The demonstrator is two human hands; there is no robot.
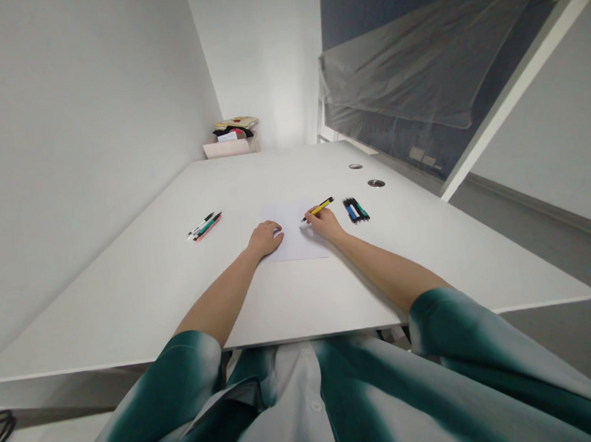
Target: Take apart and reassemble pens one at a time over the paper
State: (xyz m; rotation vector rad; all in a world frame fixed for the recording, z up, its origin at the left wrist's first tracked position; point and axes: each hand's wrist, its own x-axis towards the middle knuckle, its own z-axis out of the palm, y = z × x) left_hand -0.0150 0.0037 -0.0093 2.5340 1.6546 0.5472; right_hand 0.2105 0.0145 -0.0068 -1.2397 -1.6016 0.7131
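A yellow pen with black parts (322, 206) is in my right hand (324, 223), closed around it in a writing grip. Its tip points down and left, just over the white sheet of paper (297, 249); whether it touches the sheet I cannot tell. My left hand (265, 239) lies on the sheet's left side, holding nothing, with the thumb apart from the slightly bent fingers. Right of my right hand is a row of several dark pens (356, 210) with blue, white and green parts. Farther left lies a group of white, green and red pens (204, 227).
The white table (130, 304) runs along a wall on the left. Two round metal grommets (376, 183) sit near its right edge. At the far end stands a pale box (227, 149) with cloth-like items on it. A plastic-covered dark panel (397, 75) rises on the right.
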